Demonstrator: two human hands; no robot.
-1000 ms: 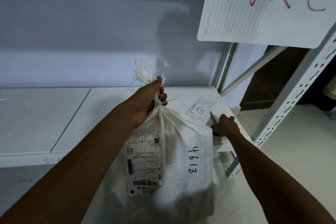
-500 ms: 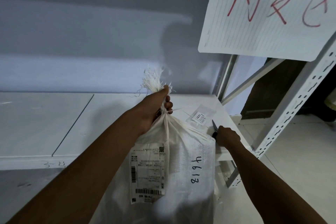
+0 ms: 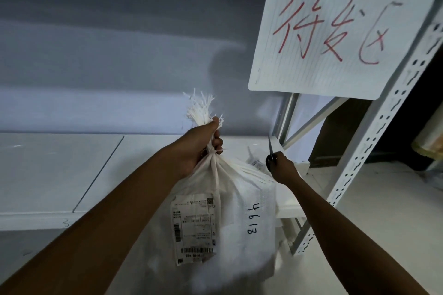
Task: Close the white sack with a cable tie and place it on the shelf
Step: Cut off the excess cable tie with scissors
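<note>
before the shelf [image 3: 60,170], left hand [image 3: 199,148] grips the white sack [image 3: 239,199] neck (right hand [image 3: 281,167] clenches scissors [image 3: 271,151]).

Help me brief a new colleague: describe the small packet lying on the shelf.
On the white shelf, look near its right end by the upright post. Just behind the white sack lies a small clear packet, flat, with a printed label, beside the right hand.

Lined paper sign [image 3: 340,29] w/ red handwriting, top right; small clear packet [image 3: 257,161] below; grey wall [image 3: 119,43] behind.
</note>
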